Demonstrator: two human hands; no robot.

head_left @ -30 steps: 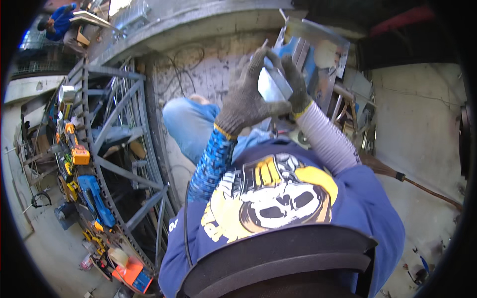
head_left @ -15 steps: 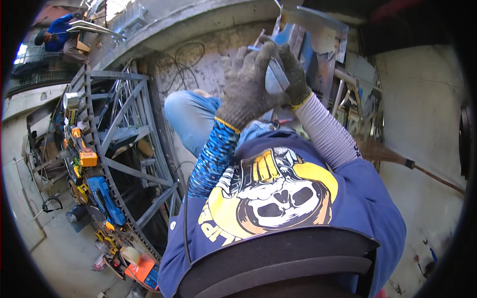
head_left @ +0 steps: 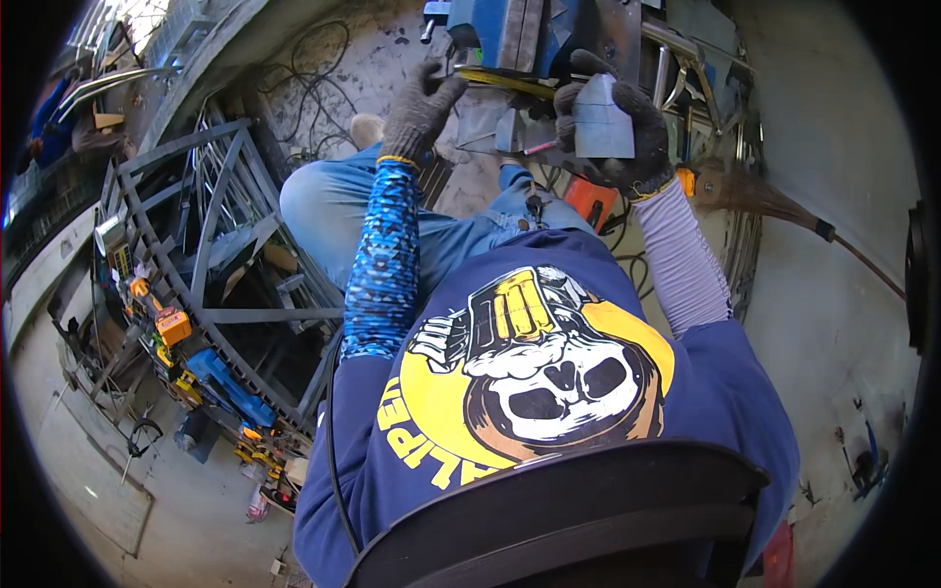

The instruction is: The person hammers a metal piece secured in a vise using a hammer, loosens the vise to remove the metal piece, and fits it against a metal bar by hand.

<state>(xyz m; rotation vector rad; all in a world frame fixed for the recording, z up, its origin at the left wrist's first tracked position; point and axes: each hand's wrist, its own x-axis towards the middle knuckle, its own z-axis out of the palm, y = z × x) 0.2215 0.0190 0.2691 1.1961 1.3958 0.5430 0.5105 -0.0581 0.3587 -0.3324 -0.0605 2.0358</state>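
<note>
My right hand, in a dark knit glove, grips a small flat piece of grey sheet metal with a faint line across it. To the left, my gloved left hand is raised with thumb and fingers apart and nothing visible in it. Between the hands and just beyond them stands a blue bench vise. A yellow strip, perhaps a tape blade, lies along the vise's near side. Below it are small grey metal pieces and a thin red-and-white marker-like stick.
A long steel frame rack runs along my left, carrying an orange-and-black cordless tool and a blue tool case. A broom lies at right. Black cable coils on the floor. Another person is at far left.
My hands have come apart; the left moved left and opened, while the right keeps the metal piece. The view has shifted, showing the vise's near side and the yellow strip.
</note>
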